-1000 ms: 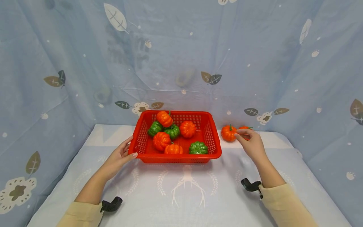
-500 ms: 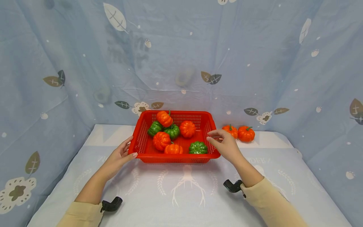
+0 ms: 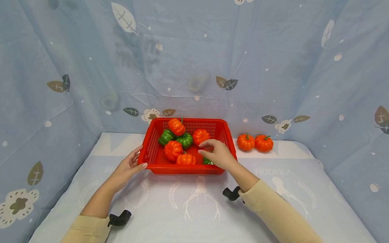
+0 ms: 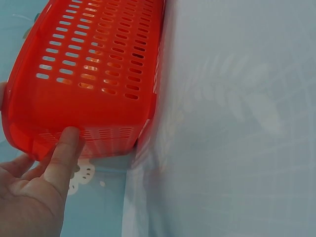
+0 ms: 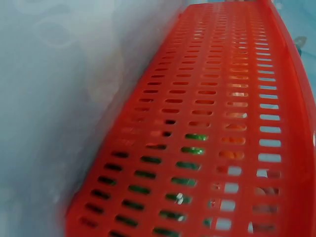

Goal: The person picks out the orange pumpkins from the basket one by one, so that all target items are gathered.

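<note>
In the head view a red perforated basket holds small glossy toy-like pumpkins. My left hand grips its left front corner, the thumb on the front and the fingers at the left rim; the left wrist view shows the thumb against the basket wall. Over the right half of the basket hovers my right hand, thumb and fingers apart with nothing visible between them. Its fingertips are close to an orange pumpkin. Below that hand a green pumpkin is partly hidden. The right wrist view shows mostly basket wall, not the fingers.
Two more orange pumpkins, a nearer one and one beside it, stand on the table right of the basket. Several orange and green pumpkins crowd the basket's left side. A blue patterned curtain hangs directly behind.
My right hand has moved left, from beside the two orange pumpkins on the table to above the basket's inside. The left hand and the basket have stayed in place.
</note>
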`<state>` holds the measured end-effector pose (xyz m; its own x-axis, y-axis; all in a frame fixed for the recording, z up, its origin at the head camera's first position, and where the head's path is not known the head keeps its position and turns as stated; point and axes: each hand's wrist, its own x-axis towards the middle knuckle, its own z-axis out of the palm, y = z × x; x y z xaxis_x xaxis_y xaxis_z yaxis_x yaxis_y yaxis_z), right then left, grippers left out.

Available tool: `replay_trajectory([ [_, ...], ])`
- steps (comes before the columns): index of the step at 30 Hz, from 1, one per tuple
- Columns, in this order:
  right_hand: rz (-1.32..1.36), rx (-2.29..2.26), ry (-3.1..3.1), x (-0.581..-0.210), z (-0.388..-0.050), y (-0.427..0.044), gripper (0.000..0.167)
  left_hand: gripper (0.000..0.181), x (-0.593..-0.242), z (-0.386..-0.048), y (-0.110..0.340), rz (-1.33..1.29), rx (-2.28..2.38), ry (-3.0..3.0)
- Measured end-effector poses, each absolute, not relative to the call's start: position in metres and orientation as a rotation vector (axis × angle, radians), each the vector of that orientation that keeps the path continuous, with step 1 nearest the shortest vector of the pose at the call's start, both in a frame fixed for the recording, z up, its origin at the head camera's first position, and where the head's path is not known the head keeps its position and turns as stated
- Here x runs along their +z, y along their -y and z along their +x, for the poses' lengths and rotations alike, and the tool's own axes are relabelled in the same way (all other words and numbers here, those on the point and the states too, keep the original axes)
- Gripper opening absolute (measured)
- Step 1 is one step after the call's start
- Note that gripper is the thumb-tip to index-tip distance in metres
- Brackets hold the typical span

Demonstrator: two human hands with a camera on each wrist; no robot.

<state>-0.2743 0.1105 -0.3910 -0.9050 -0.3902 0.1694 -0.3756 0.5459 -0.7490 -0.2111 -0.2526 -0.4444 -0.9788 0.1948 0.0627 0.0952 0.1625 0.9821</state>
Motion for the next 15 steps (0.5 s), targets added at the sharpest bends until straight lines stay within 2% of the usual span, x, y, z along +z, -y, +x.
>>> replay_trajectory([
  [15, -0.716, -1.036, -2.592, -0.399, -0.297, -0.074, 0.038, 0.082, -0.443, -0.21, 0.253, 0.264, 1.954, -2.329],
])
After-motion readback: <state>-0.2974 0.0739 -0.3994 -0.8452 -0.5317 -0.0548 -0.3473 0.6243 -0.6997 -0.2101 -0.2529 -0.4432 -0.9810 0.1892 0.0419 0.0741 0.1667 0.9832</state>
